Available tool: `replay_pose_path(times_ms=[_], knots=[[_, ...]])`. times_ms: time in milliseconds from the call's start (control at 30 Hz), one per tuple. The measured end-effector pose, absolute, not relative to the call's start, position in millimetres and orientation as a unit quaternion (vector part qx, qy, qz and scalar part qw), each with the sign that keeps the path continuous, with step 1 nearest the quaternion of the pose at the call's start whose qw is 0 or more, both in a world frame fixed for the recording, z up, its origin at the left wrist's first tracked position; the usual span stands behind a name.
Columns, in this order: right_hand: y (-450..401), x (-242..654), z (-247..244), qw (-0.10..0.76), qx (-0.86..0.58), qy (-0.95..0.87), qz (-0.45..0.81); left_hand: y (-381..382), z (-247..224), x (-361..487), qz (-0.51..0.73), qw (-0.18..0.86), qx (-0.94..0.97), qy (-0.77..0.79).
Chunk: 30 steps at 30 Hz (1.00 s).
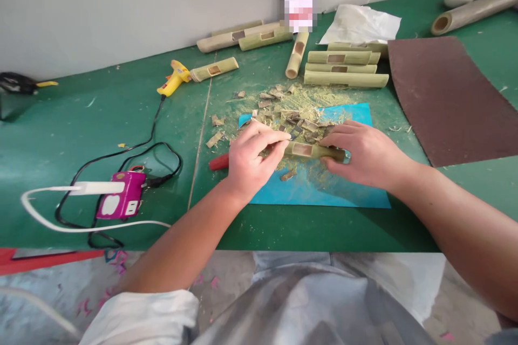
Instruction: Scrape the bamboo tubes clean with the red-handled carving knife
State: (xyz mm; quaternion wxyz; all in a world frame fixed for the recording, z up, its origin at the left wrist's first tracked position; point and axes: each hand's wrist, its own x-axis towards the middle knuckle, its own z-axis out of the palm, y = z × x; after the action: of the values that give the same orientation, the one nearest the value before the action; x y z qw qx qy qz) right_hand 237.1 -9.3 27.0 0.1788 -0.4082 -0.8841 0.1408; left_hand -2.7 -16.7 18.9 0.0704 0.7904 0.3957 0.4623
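A short bamboo tube (314, 151) with a rectangular opening cut in its side lies crosswise between my hands, over a blue sheet (324, 195). My left hand (258, 152) is closed on its left end, thumb and fingertips together, and covers that end. Around the right end, my right hand (362, 151) grips with thumb and fingers on opposite sides. Just left of my left hand a red handle (218, 162) sticks out; the rest of it is hidden. Bamboo chips (309, 125) and pale sawdust are scattered behind the tube.
Cut bamboo tubes (346, 80) are stacked at the back right, others (265, 38) by the wall. A yellow glue gun (174, 80) lies at left, its cord running to a purple power adapter (135, 186). A brown sheet (449, 102) and a long bamboo pole (477, 11) lie at right.
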Motion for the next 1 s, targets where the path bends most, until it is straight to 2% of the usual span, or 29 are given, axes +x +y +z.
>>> replay_pose_path(times_ms=[167,367,767,1000], knots=[[-14,233,26,0.177,-0.43,-0.873,0.146,-20,17,1,0.424,0.07,0.809,0.401],[-20,228,21,0.174,-0.447,-0.87,0.112,-20,14,5,0.39,0.117,0.82,0.401],[-40,210,23,0.092,-0.539,-0.831,0.106,-25,11,9,0.365,0.174,0.814,0.417],[-43,206,21,0.066,-0.545,-0.831,0.09,-26,6,7,0.301,0.123,0.842,0.43]])
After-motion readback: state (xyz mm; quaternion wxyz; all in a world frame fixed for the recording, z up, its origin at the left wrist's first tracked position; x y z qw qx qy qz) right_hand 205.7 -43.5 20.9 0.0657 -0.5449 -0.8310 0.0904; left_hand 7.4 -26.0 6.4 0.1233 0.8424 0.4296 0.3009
